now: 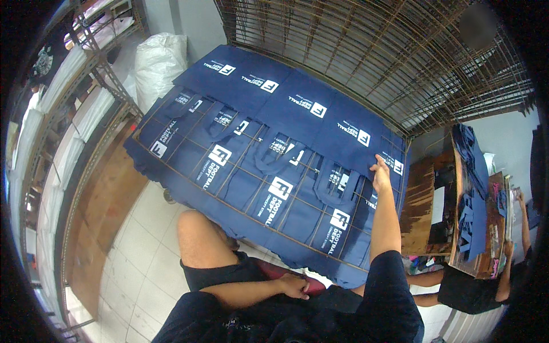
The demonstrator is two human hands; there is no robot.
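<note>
My right hand (pixel 383 173) reaches over the right side of the table-sized stack of navy fabric pieces with white print. Its fingers are partly stretched out near the edge of a flat navy fabric panel (pixel 303 103), with nothing plainly gripped. My left hand (pixel 294 286) rests low by my lap, over a dark red seat (pixel 269 268), its fingers loosely curled in with nothing visible inside. Flat panels lie side by side along the far half of the stack. Nearer, navy bags with looped handles (pixel 274 166) lie under a thin rusty wire grid (pixel 246 171).
Rusty wire racks (pixel 343 51) stand upright behind the stack. A white woven sack (pixel 160 66) is at the back left, beside metal shelving (pixel 80 137) with stacked sheets. At right, another person (pixel 474 286) works at a wooden table (pixel 457 228) bearing navy pieces.
</note>
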